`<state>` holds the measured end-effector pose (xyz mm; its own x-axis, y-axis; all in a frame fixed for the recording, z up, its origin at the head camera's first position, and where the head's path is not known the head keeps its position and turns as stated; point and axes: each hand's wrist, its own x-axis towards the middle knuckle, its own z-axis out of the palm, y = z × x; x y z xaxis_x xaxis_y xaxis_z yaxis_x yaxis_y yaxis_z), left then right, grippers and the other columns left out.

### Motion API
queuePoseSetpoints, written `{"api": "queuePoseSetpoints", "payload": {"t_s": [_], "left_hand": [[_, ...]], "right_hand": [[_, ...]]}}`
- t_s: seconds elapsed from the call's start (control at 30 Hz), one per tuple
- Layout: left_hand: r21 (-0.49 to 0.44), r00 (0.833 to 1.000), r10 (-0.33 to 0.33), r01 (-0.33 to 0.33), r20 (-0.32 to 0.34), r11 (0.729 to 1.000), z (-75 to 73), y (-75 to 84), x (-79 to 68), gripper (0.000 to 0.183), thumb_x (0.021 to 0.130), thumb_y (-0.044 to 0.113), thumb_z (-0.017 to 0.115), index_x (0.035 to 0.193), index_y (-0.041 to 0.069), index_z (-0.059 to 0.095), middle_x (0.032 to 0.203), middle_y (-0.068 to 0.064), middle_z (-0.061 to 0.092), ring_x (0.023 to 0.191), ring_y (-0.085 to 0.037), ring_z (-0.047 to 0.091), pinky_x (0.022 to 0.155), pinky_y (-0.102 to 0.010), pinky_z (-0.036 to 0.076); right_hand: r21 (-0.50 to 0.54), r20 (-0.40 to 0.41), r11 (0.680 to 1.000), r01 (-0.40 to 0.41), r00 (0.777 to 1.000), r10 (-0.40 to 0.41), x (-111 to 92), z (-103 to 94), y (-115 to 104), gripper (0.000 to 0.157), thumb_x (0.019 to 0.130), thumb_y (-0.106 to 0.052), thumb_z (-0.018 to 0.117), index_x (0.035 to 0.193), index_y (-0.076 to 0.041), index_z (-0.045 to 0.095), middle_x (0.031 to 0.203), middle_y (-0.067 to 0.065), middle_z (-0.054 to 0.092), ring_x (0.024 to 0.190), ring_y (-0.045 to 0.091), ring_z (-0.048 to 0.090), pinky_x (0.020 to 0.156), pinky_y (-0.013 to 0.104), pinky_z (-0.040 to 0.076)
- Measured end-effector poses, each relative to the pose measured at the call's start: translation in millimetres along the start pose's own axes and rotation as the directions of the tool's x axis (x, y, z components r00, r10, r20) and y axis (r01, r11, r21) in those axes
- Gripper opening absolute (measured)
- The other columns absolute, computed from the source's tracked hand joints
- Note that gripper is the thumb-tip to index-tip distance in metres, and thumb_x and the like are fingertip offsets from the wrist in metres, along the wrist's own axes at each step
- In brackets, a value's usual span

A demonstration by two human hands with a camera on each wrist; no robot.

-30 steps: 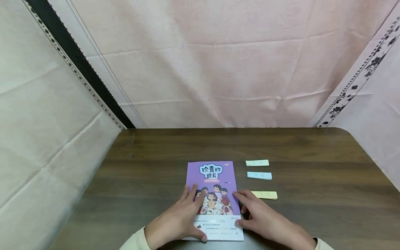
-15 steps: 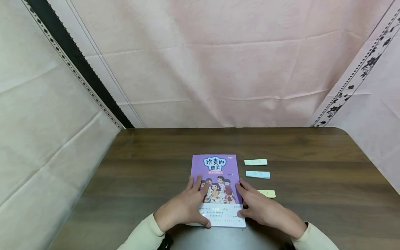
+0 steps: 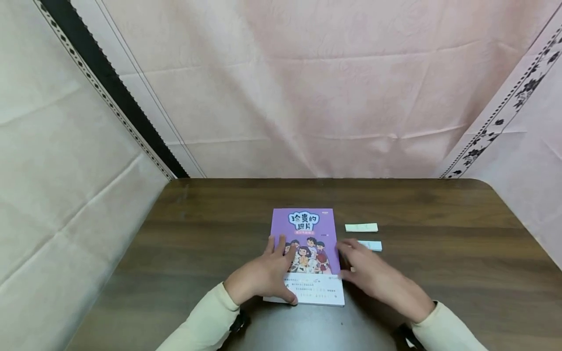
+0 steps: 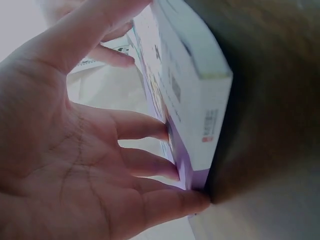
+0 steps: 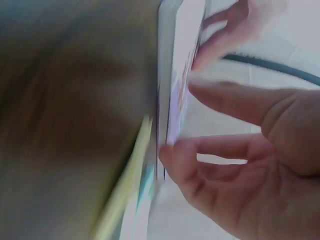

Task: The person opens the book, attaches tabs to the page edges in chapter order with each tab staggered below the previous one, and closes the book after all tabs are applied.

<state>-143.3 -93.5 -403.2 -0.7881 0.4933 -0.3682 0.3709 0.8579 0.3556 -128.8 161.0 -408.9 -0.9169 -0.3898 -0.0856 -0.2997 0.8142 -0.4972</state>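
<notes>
Brown table (image 3: 210, 234), pale cloth backdrop (image 3: 325, 102), purple book (image 3: 311, 252)

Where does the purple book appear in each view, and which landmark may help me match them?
Head: purple book, lower half, slightly right of centre.
Left wrist: purple book, right of centre, reaching the top edge.
Right wrist: purple book, top middle, seen edge-on.
Shared landmark: the left hand, visible in all three.

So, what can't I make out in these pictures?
Head: most of the yellow slip, behind the right hand.
Head: fine print on the book, too small.
Right wrist: that slip's end, past the bottom edge.
Left wrist: thumb tip of the left hand, past the top edge.
</notes>
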Motion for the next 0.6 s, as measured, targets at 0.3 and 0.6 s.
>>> {"api": "queuePoseSetpoints", "payload": {"t_s": [0.3,0.6], "left_hand": [[0.005,1.000,-0.005,0.005,0.005,1.000,2.5,-1.3,-1.2,0.122,0.075,0.050,0.095,0.167,0.006,0.028,0.173,-0.027,0.005,0.158,-0.051,0.004,0.105,-0.060,0.051],[-0.025,1.000,0.027,-0.027,0.003,0.999,0.3,-7.5,7.6,0.121,0.077,0.048,0.092,0.166,0.003,0.026,0.172,-0.030,0.004,0.158,-0.053,0.001,0.108,-0.062,0.048]], "right_hand": [[-0.221,0.076,0.975,-0.001,0.997,0.018,-2,-20.7,36,0.065,0.105,-0.038,0.066,0.152,0.004,0.051,0.161,0.031,0.040,0.145,0.055,0.040,0.110,0.071,0.039],[-0.199,0.159,0.978,-0.059,0.983,0.091,15,-20.2,51,0.086,0.108,-0.064,0.041,0.162,0.002,0.034,0.171,0.027,0.022,0.154,0.054,0.023,0.115,0.078,0.025]]}}
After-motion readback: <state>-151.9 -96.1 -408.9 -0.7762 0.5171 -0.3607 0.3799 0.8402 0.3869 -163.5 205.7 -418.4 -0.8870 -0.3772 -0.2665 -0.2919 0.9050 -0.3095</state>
